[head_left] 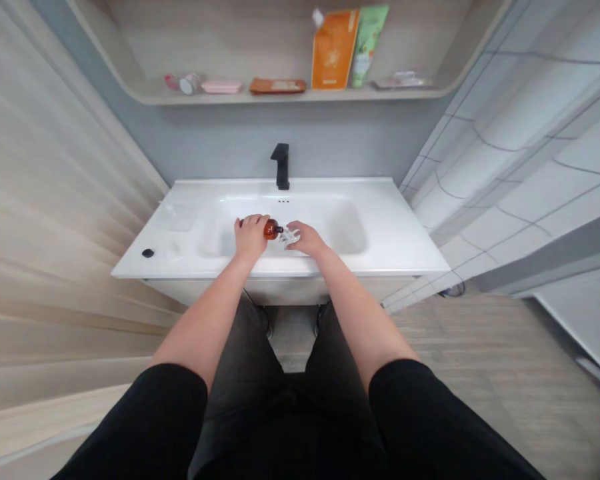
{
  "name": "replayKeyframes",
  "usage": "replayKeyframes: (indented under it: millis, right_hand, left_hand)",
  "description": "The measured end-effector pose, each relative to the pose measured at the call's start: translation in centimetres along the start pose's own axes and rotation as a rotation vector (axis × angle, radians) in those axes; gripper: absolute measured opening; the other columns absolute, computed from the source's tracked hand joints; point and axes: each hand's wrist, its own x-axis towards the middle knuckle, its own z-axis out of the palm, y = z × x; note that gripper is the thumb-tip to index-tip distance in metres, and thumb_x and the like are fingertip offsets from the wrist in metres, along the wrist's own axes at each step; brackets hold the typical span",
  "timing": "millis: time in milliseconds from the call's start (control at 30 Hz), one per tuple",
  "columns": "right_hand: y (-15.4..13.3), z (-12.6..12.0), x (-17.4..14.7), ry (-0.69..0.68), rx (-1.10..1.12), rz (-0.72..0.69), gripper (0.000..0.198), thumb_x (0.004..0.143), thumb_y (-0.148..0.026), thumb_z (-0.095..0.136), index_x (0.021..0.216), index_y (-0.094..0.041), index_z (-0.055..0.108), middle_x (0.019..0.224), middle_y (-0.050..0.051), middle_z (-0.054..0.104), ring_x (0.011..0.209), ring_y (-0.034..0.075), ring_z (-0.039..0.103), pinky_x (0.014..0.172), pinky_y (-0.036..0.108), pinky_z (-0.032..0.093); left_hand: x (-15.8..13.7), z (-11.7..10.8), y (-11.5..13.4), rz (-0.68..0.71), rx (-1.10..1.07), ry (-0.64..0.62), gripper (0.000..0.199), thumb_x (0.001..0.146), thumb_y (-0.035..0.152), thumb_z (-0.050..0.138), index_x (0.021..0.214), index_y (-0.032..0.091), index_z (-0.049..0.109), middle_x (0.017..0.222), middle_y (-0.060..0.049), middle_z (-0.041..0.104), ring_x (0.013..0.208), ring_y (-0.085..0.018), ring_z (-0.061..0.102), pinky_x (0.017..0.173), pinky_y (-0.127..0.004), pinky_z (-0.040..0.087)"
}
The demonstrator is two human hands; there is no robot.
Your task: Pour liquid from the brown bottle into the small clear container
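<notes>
My left hand (pixel 251 236) is wrapped round an amber bottle (pixel 271 229), tilted on its side over the sink (pixel 347 223). The bottle's dark neck points right, toward a small clear container (pixel 290 236). That container sits in the fingers of my right hand (pixel 306 238), close to the bottle's mouth; whether the two touch I cannot tell. Any liquid passing between them is too small to make out. Most of the bottle's body is hidden by my left hand.
A black faucet (pixel 283 165) rises behind the basin. On the left counter lie a small black cap (pixel 148 253) and a clear, flat item (pixel 181 217). Above, a shelf (pixel 220 99) holds an orange pouch (pixel 334 52), a green tube (pixel 367 47) and several small items.
</notes>
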Motion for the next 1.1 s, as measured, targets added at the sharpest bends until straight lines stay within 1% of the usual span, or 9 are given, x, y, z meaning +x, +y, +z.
replayKeyframes:
  millis: [167,333,500,700,933,1100]
  right_hand:
    - [0.28,0.11,0.08,0.000,0.004,0.000,0.073,0.059,-0.019,0.098,0.128,-0.026,0.075,0.122,0.002,0.080,0.100,0.025,0.075,0.101,0.043,0.064]
    - [0.33,0.05,0.09,-0.007,-0.009,-0.011,0.073,0.059,-0.020,0.098,0.128,-0.026,0.075,0.122,0.002,0.080,0.100,0.025,0.075,0.103,0.043,0.063]
    - [0.34,0.05,0.09,-0.006,-0.018,-0.020,0.073,0.059,-0.020,0.097,0.128,-0.026,0.075,0.121,0.002,0.080,0.101,0.025,0.075,0.103,0.042,0.062]
    - [0.22,0.00,0.02,-0.006,-0.031,-0.011,0.074,0.059,-0.019,0.097,0.130,-0.025,0.075,0.121,0.002,0.080,0.102,0.025,0.075,0.102,0.042,0.061]
    - [-0.12,-0.05,-0.09,-0.001,-0.022,-0.001,0.073,0.059,-0.018,0.097,0.129,-0.025,0.076,0.120,0.002,0.080,0.101,0.025,0.074,0.103,0.042,0.060]
    - [-0.08,-0.04,-0.10,-0.002,-0.022,-0.013,0.073,0.058,-0.017,0.096,0.128,-0.025,0.075,0.119,0.001,0.080,0.103,0.025,0.074,0.103,0.041,0.060]
  left_hand:
    - [-0.02,0.03,-0.07,0.009,-0.018,0.008,0.064,0.095,0.016,0.060,0.156,0.033,0.065,0.158,-0.016,0.067,0.151,-0.041,0.053,0.137,-0.067,0.020]
    - [-0.03,0.01,0.02,0.003,0.027,0.006,0.060,0.099,0.016,0.055,0.155,0.032,0.066,0.159,-0.014,0.068,0.150,-0.039,0.054,0.137,-0.064,0.021]
    - [-0.11,-0.03,0.00,0.018,0.046,0.019,0.059,0.100,0.017,0.054,0.156,0.032,0.065,0.158,-0.014,0.069,0.150,-0.038,0.055,0.136,-0.064,0.023]
    - [-0.04,0.10,-0.07,0.027,0.088,0.017,0.057,0.101,0.015,0.052,0.155,0.028,0.066,0.159,-0.015,0.068,0.149,-0.036,0.056,0.136,-0.064,0.025]
    - [-0.12,0.35,-0.15,0.016,0.081,0.027,0.059,0.101,0.014,0.053,0.156,0.029,0.065,0.158,-0.017,0.068,0.149,-0.038,0.056,0.135,-0.070,0.025]
    - [-0.14,0.31,-0.15,0.023,0.075,0.030,0.059,0.100,0.014,0.053,0.155,0.030,0.066,0.159,-0.016,0.068,0.149,-0.038,0.056,0.136,-0.071,0.023]
